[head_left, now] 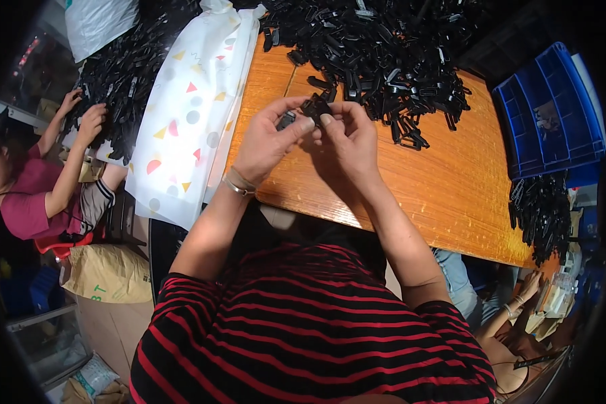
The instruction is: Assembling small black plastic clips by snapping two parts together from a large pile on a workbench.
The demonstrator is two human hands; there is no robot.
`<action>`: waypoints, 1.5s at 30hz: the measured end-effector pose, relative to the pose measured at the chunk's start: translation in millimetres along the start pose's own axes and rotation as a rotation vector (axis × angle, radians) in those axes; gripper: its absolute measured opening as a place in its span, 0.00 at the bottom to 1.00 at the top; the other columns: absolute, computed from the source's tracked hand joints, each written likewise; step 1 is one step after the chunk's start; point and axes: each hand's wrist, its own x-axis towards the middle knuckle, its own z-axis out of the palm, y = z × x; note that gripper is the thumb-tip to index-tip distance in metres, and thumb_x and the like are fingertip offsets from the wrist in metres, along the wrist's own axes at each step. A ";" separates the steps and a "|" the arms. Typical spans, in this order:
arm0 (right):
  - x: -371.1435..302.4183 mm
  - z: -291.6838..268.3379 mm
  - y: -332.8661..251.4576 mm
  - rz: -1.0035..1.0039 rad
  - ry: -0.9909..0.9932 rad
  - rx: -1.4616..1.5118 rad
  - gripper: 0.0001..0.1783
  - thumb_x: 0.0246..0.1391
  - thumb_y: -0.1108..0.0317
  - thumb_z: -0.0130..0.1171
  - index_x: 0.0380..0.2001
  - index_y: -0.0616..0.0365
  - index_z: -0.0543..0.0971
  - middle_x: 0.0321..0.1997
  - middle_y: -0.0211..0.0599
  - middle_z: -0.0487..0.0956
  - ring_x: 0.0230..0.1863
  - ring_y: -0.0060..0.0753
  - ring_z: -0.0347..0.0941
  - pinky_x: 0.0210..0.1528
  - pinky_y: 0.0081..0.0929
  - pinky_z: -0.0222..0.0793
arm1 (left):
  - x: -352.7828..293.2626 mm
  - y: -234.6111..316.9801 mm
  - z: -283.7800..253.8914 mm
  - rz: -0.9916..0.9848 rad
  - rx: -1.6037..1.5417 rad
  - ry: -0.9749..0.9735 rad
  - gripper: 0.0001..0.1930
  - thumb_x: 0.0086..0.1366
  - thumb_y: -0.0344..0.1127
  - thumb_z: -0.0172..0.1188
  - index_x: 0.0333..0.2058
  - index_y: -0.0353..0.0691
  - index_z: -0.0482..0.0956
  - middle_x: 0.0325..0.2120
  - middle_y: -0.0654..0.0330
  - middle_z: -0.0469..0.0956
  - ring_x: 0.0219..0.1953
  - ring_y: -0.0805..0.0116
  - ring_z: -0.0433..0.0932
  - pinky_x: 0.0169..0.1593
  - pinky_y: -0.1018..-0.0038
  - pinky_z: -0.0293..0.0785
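while both hands were raised over the wooden table [424, 192], their fingertips met around a small black part [316, 110], which sat between them near the table's left side. the left hand [268, 136] pinched it from one side with the thumb across, and seemed also to keep a second dark piece [286, 121] tucked against its fingers; the right hand [353, 137] gripped the other side, its thumb pressed on the part. exactly how the pieces fitted could not be made out.

as for progress, this one part looked to be midway through handling, neither set down nor let go, and whether it was finished could not be told. a broad heap of black parts [390, 57] lay loose beyond the hands, so much seemed left to go through, though nothing marked handled pieces from unhandled ones there. another dark pile [542, 212] lay at the table's right end, below a blue crate [552, 114]; its stage was equally unclear. to the left, just beside the left hand, a patterned plastic bag [188, 114] lay along the table's edge, its contents hidden.
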 end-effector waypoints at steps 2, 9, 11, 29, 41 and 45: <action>-7.1 6.2 -4.4 0.031 0.013 0.061 0.14 0.61 0.72 0.55 0.47 0.68 0.70 0.35 0.36 0.78 0.30 0.21 0.76 0.32 0.17 0.76 | -6.3 0.0 3.3 -0.009 -0.107 -0.034 0.13 0.65 0.32 0.60 0.46 0.34 0.74 0.26 0.68 0.77 0.27 0.82 0.75 0.29 0.87 0.69; -20.2 4.9 -7.0 -0.044 0.045 -0.144 0.13 0.59 0.72 0.58 0.45 0.66 0.72 0.34 0.32 0.77 0.32 0.18 0.75 0.31 0.14 0.72 | -2.7 -27.7 2.7 -0.010 -0.252 0.082 0.11 0.64 0.31 0.61 0.45 0.35 0.75 0.26 0.70 0.75 0.21 0.86 0.67 0.24 0.88 0.62; -23.4 4.1 -9.3 -0.084 0.054 -0.152 0.13 0.57 0.74 0.59 0.44 0.64 0.72 0.32 0.29 0.76 0.30 0.15 0.73 0.31 0.13 0.71 | -4.3 -25.3 6.2 0.013 -0.242 0.104 0.11 0.64 0.30 0.61 0.44 0.35 0.76 0.25 0.71 0.74 0.19 0.86 0.63 0.23 0.88 0.60; -28.7 0.6 -5.9 -0.544 0.047 -0.717 0.12 0.47 0.76 0.66 0.36 0.62 0.77 0.32 0.39 0.73 0.27 0.31 0.73 0.28 0.22 0.69 | -18.1 -30.6 17.0 0.115 -0.042 0.086 0.14 0.67 0.30 0.56 0.51 0.36 0.75 0.30 0.69 0.77 0.19 0.88 0.61 0.21 0.89 0.55; -54.3 26.1 9.3 -0.211 -0.087 -0.514 0.25 0.51 0.69 0.65 0.51 0.62 0.69 0.38 0.43 0.75 0.36 0.37 0.74 0.40 0.30 0.72 | -30.0 -25.8 3.8 -0.050 -0.184 -0.049 0.16 0.73 0.44 0.47 0.35 0.36 0.76 0.25 0.66 0.76 0.25 0.82 0.71 0.28 0.85 0.66; -60.0 42.8 12.2 -0.067 -0.146 -0.560 0.25 0.49 0.66 0.67 0.49 0.62 0.71 0.33 0.40 0.75 0.34 0.35 0.75 0.38 0.28 0.70 | -45.7 -23.4 -11.8 -0.094 -0.134 0.040 0.17 0.73 0.42 0.46 0.30 0.37 0.74 0.23 0.63 0.74 0.26 0.76 0.72 0.29 0.81 0.69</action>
